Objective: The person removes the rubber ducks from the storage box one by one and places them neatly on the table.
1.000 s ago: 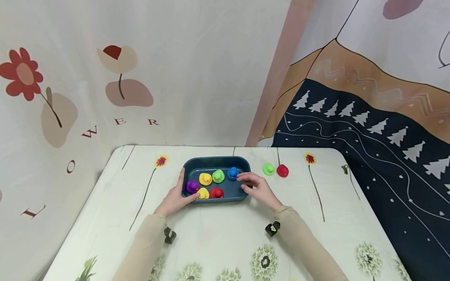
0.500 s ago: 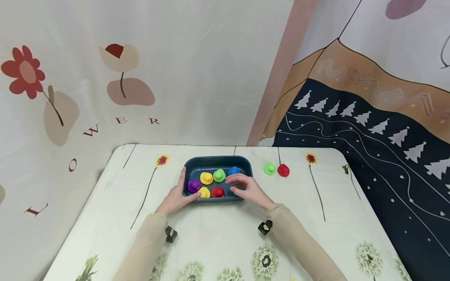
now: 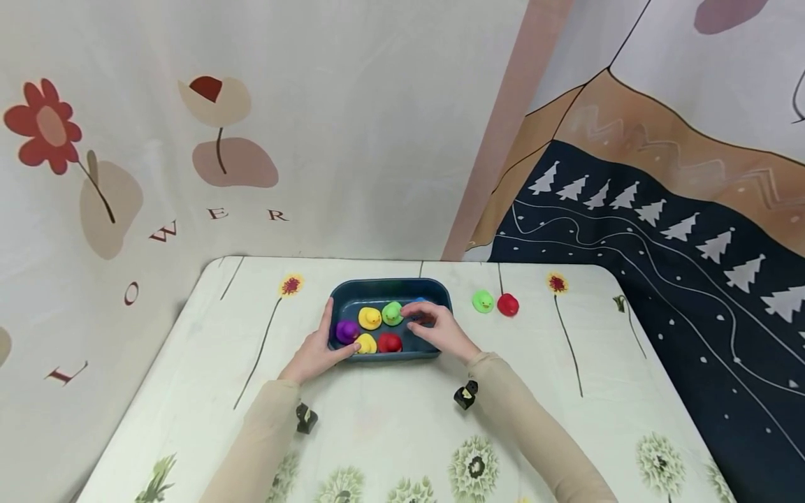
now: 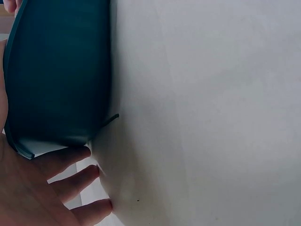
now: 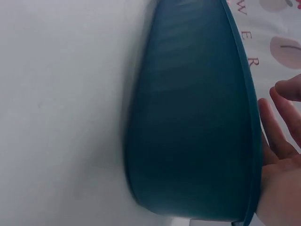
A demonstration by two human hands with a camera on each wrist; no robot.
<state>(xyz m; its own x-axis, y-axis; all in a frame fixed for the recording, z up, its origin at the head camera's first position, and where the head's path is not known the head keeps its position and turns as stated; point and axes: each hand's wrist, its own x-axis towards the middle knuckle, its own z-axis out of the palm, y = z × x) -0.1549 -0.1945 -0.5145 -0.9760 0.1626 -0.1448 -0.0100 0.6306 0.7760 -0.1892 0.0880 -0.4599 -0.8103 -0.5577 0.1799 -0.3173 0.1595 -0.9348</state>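
A dark blue-green tray [image 3: 391, 285] lies on the table with several small rubber ducks inside. My left hand [image 3: 314, 356] grips its left end, thumb over the near rim and fingers along the outer side, as the left wrist view also shows. My right hand [image 3: 443, 332] hovers over the tray's right half, thumb and fingers apart. Its fingertips are right at a green duck [image 3: 392, 314], and it covers most of a blue duck. Around these sit a yellow duck [image 3: 370, 318], a purple duck [image 3: 347, 331], a second yellow duck [image 3: 367, 344] and a red duck [image 3: 390, 342].
Right of the tray, another green duck [image 3: 483, 301] and another red duck [image 3: 508, 304] stand on the flower-printed tablecloth [image 3: 402, 419]. A printed curtain [image 3: 352, 140] hangs behind the table's far edge.
My right hand has moved left across the tray, from beside the blue duck to the green duck, now covering most of the blue one. My left hand has kept its hold on the tray.
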